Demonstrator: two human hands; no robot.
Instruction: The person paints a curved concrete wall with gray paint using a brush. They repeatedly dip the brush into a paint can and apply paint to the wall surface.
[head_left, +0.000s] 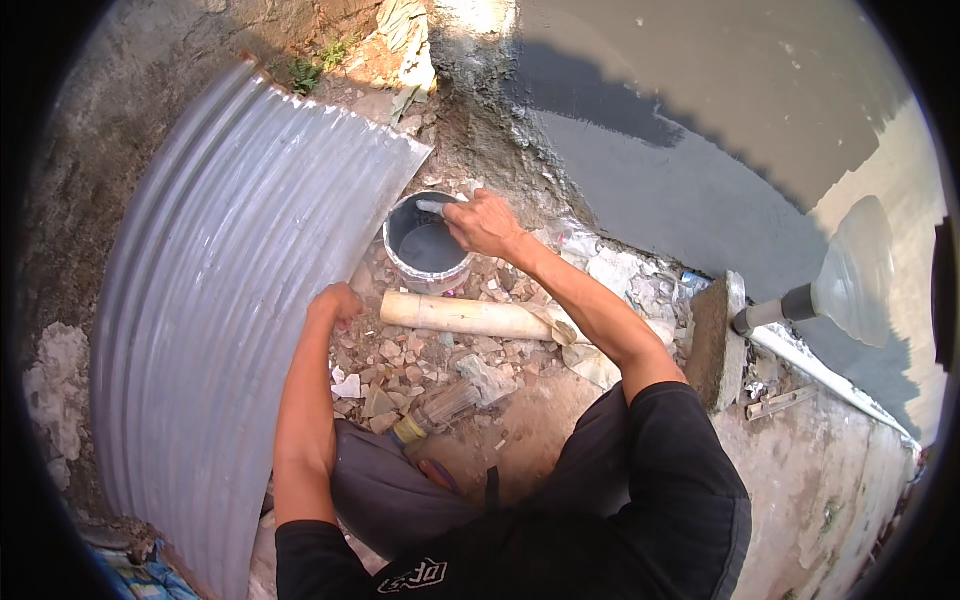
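My right hand (484, 223) is at the right rim of a round bucket (429, 281) and grips a short pale grey tool (430, 206), whose kind I cannot tell; its end reaches over the opening. Grey liquid (431, 247) lies in the bucket. My left hand (339, 304) is half curled at the right edge of a corrugated translucent sheet (217, 300); its fingers are partly hidden, and whether they grip the edge cannot be told. A pale bamboo pole (457, 315) lies just below the bucket.
Broken rubble (397, 356) covers the ground, with a worn brush (442, 409) near my knees. At right a concrete block (716, 341) stands beside a pipe (776, 311) with a plastic-wrapped end. A partly grey-coated wall (675, 180) rises at upper right, and a rough wall (82, 165) at left.
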